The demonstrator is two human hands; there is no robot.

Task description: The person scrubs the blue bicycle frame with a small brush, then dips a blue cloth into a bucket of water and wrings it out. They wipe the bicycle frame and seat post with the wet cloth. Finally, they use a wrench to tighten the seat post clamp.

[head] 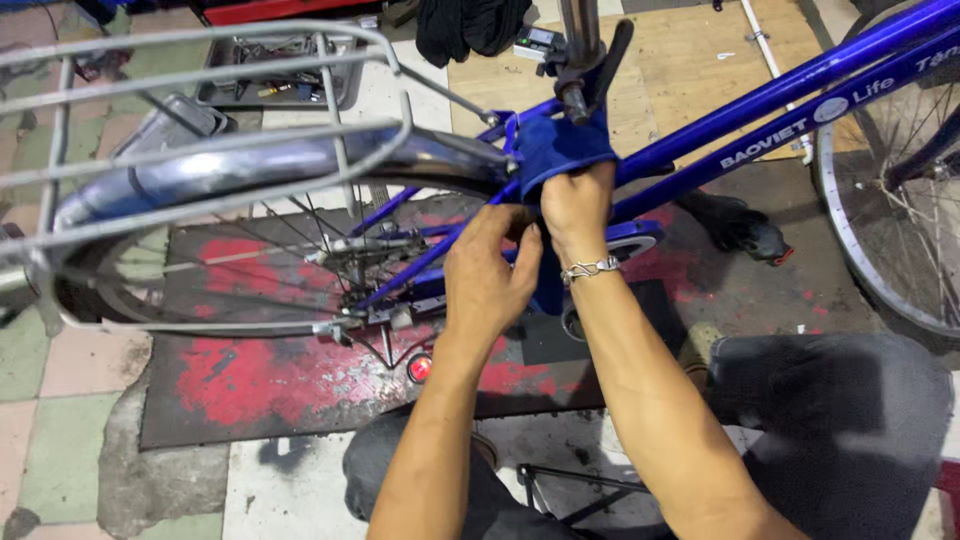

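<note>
Right hand grips a blue cloth bunched around the blue bicycle frame, whose tubes run up-right; left hand pinches the cloth's hanging lower end.

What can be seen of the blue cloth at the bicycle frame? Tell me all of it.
The blue cloth is a soft, deep-blue fabric, creased and bunched, close in colour to the bicycle frame. It is draped over the frame joint just below the seat post, behind the rear mudguard. Its lower part hangs down behind the hands. The right hand grips it from below; the left hand is beside it, fingers at its lower edge.
</note>
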